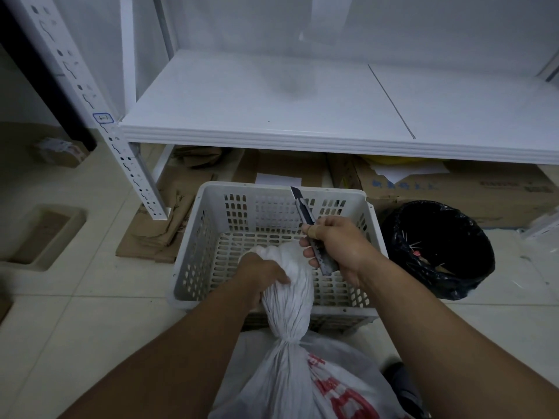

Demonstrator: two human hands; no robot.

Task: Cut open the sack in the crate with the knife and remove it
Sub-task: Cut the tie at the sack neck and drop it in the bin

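The gathered neck of the white sack [287, 293] is gripped tightly by the left hand [262, 275] over the near rim of the perforated crate [272, 207] — the knife [308, 220] is clenched, blade up, in the right hand [334, 243].

**One head-worn view, looking down and forward**

The single wide-angle camera sat on the person's head, tilted steeply down over both forearms. It looked close onto the crate [273, 237] on the floor [90, 297], with the white shelf [302, 116] ahead. No second view existed.
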